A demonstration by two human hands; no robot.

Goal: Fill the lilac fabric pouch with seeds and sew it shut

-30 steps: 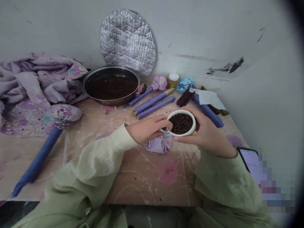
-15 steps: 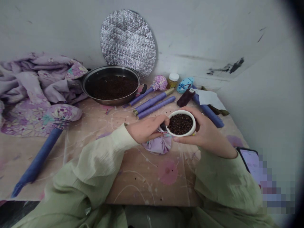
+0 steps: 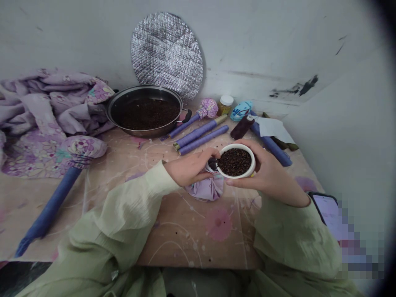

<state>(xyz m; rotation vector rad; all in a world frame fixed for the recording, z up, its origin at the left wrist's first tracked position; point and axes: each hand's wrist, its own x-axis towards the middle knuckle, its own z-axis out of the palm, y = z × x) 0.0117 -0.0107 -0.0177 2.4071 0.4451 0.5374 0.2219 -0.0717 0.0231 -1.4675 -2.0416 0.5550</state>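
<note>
The right hand (image 3: 269,177) grasps the white bowl (image 3: 253,161) around its right side, raised and tilted toward the wearer, with dark grains (image 3: 235,162) filling much of it. The left hand (image 3: 193,168) grips the gathered mouth of the floral cloth pouch (image 3: 206,189), which lies on the surface (image 3: 185,231) just left of and below the bowl. The mouth is partly hidden by the fingers and its interior appears dark; the fill level cannot be determined. The step in hand appears to be filling the pouch from the bowl. The next move calls for holding the mouth spread and the rim close, limiting spillage.
</note>
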